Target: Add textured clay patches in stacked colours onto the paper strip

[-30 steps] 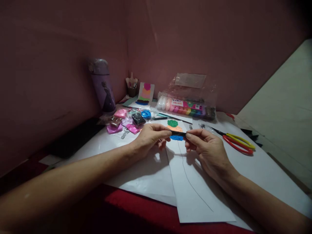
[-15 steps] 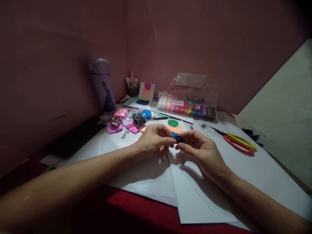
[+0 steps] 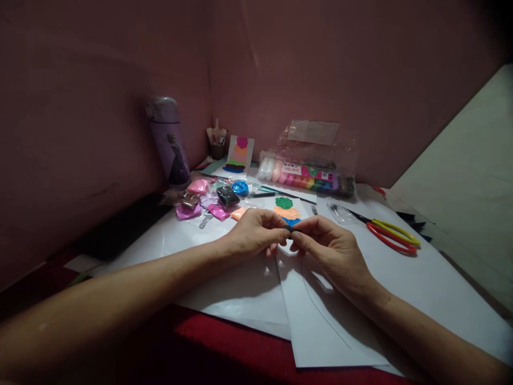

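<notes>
Black piece (image 3: 289, 231): was mostly hidden by fingertips, held over the white card (image 3: 320, 342); apparently being shaped, with light, even pressure called for next.
Left hand (image 3: 258, 233): reached from near left, thumb and fingers pinching its left side.
Right hand (image 3: 334, 247): reached from near right, thumb and forefinger closed on its right.

bare left hand (image 3: 258, 232), bare right hand (image 3: 334, 247), both forearms (image 3: 148, 272) uncovered

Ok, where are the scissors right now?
At right in the head view, the scissors lie on the white surface right of the right hand, blades toward a clear wrapper.
</notes>
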`<state>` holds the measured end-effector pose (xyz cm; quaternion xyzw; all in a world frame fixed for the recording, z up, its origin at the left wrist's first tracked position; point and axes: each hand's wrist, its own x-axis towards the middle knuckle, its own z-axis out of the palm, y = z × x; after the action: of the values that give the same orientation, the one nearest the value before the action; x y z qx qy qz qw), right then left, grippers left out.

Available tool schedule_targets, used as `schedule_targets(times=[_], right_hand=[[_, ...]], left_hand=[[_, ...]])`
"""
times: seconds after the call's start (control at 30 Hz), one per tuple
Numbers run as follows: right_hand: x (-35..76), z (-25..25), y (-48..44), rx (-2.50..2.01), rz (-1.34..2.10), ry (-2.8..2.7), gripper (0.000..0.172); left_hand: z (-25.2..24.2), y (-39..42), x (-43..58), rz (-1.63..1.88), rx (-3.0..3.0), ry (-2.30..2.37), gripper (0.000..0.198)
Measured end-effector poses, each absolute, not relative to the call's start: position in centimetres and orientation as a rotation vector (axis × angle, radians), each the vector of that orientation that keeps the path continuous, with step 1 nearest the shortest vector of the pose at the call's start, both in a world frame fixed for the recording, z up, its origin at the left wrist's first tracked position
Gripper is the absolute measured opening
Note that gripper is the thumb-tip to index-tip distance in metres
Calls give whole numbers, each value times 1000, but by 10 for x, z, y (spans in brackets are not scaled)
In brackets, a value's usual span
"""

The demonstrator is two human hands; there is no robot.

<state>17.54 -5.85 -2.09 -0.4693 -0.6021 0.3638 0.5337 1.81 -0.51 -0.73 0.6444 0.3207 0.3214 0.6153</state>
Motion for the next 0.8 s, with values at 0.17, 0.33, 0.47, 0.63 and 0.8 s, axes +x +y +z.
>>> schedule_targets(times=[0.17, 0.33, 0.47, 0.63, 0.8], right_hand=[[178, -20, -56, -1151, 837, -1324, 13], [183, -22, -52, -1220, 822, -1187, 15], [182, -22, -52, -1160, 927, -1245, 21], [175, -19, -58, -1047, 988, -1329, 21], [175, -20, -60, -1089, 928, -1346, 17]], left_hand=[[-6, -6, 19, 877, 1417, 802, 8], [-8, -3, 15, 914, 1369, 741, 11], [-10, -2, 13, 846, 1374, 712, 16], [-9, -4, 13, 731, 1426, 658, 23], [-10, -4, 15, 760, 1468, 659, 18]])
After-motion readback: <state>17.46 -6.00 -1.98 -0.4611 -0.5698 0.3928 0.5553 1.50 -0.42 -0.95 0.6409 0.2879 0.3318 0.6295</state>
